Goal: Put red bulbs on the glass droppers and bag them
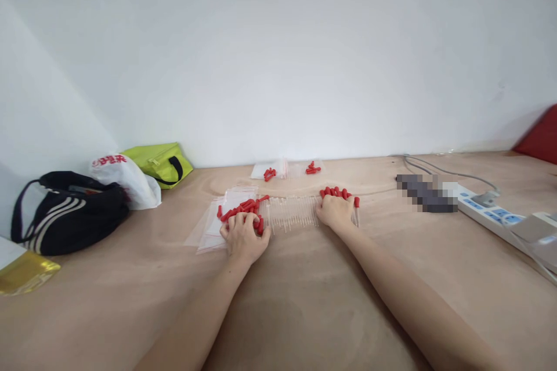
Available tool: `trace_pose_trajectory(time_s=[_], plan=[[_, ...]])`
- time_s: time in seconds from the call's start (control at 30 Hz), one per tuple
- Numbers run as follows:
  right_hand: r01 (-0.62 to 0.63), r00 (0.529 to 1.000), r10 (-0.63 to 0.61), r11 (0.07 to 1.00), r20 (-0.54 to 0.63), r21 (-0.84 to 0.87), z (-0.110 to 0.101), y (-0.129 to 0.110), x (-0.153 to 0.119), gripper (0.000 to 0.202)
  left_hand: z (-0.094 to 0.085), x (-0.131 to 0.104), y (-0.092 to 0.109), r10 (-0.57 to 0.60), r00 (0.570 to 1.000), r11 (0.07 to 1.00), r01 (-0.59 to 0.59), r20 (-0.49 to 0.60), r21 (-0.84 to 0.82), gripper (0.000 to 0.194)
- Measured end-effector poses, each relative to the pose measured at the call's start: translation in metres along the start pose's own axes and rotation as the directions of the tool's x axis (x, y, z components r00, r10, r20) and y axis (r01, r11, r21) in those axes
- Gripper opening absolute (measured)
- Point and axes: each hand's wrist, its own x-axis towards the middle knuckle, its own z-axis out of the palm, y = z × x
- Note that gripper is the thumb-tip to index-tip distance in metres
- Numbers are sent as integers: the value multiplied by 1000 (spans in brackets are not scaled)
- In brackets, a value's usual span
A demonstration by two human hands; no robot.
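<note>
My left hand (244, 237) rests on a loose pile of red caps (248, 205), its fingers bent and spread, the thumb apart from them. Some red pieces show in the gap beside the thumb. Under the pile lie clear zip bags (212, 233). A row of thin clear tubes (292, 213) stretches between my two hands. At the row's right end, my right hand (336, 210) is closed, fingers curled down over the tubes. Red caps (335, 192) line up just beyond its knuckles. Whatever its fingertips grip is hidden.
Two clear bags with red pieces (312, 168) lie near the wall. On the left are a black bag (82, 214), a white plastic bag (134, 182), a lime-green bag (163, 162) and a yellow item (30, 273). A power strip (491, 211) with cables and a blurred dark object (429, 194) lie right.
</note>
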Motion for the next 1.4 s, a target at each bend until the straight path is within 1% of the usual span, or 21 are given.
trace_pose_trajectory(time_s=[0.13, 0.23, 0.27, 0.33, 0.4, 0.47, 0.53, 0.57, 0.63, 0.67, 0.73, 0.8, 0.83, 0.87, 0.93, 1.03, 1.2, 1.3, 1.4], plan=[[59, 998, -59, 998, -23, -19, 4, -2, 0, 26, 1, 1, -2, 27, 999, 999, -26, -21, 41, 14], [66, 997, -67, 998, -46, -24, 3, -2, -4, 26, 1, 0, -4, 76, 996, 996, -74, -45, 53, 12], [67, 995, -69, 997, -67, -24, 3, -2, -5, 26, 1, 0, -5, 93, 994, 994, -89, -58, 58, 12], [84, 985, -84, 996, -150, -7, 2, 2, -10, 26, -1, 0, -5, 119, 989, 991, -114, -85, 69, 13], [148, 954, -134, 989, -268, 31, 4, 9, -17, 26, -2, -1, -6, 131, 985, 990, -124, -108, 70, 15], [262, 903, -219, 963, -370, 69, 7, 19, -26, 25, -3, -2, -5, 127, 983, 992, -122, -134, 45, 15], [399, 846, -320, 911, -425, 107, 10, 30, -38, 24, -5, -4, -2, 140, 977, 989, -144, -164, -15, 14], [467, 820, -372, 874, -435, 134, 11, 36, -45, 24, -6, -5, 0, 169, 971, 982, -181, -169, -61, 14], [596, 771, -481, 776, -418, 207, 11, 45, -57, 23, -7, -9, 6, 276, 951, 937, -298, -139, -179, 13], [644, 747, -528, 725, -403, 244, 10, 49, -63, 22, -8, -12, 10, 348, 932, 899, -363, -103, -244, 13], [697, 713, -591, 655, -378, 292, 7, 52, -72, 23, -9, -17, 18, 492, 871, 809, -462, -12, -364, 13], [716, 696, -615, 633, -371, 295, 4, 50, -77, 27, -8, -21, 25, 582, 811, 746, -504, 58, -435, 15], [722, 690, -622, 628, -370, 291, 2, 48, -78, 28, -8, -22, 27, 602, 795, 733, -511, 77, -450, 17], [728, 684, -631, 622, -367, 289, 1, 46, -78, 28, -7, -23, 29, 609, 788, 729, -512, 88, -454, 20], [734, 678, -642, 611, -358, 295, 0, 42, -78, 27, -6, -24, 30, 597, 797, 741, -504, 94, -444, 25], [728, 685, -644, 609, -339, 315, -1, 39, -77, 26, -6, -23, 30, 579, 809, 757, -488, 100, -434, 22], [727, 687, -645, 602, -335, 330, -3, 38, -78, 25, -10, -21, 31, 581, 807, 757, -486, 109, -437, 18], [738, 674, -656, 582, -339, 341, -3, 38, -78, 25, -11, -21, 32, 572, 814, 757, -478, 100, -445, 15], [763, 645, -678, 547, -351, 345, -2, 39, -77, 29, -10, -21, 32, 574, 814, 749, -482, 83, -454, 13]])
